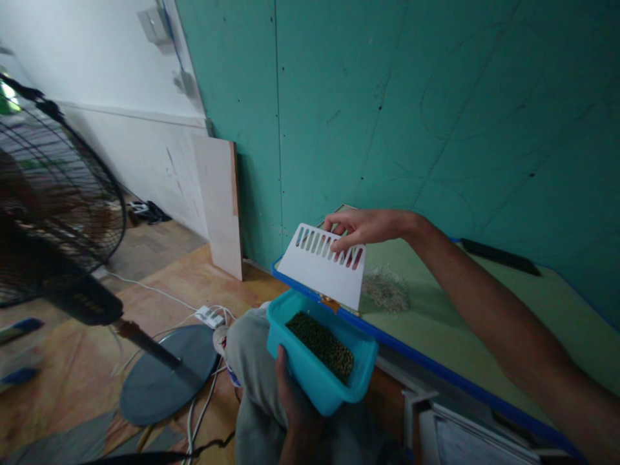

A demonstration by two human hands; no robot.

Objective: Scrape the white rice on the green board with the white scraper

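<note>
At blue-rimmed green table (460, 316), teal wall (436, 97) behind. Gripped turquoise tub (314, 381) with left hand (295, 403) below table edge; green beans (322, 345), possibly mung, inside. Pinched white slotted card (320, 268) with right hand (363, 227) at edge. Risked spill onto floor through tilt of tub.

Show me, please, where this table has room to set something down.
Bare green tabletop lies right of the pale grain heap, up to the flat black bar. The left corner is crowded: the right hand holds a white slotted card there, the left hand a turquoise plastic tub of green beans.
</note>
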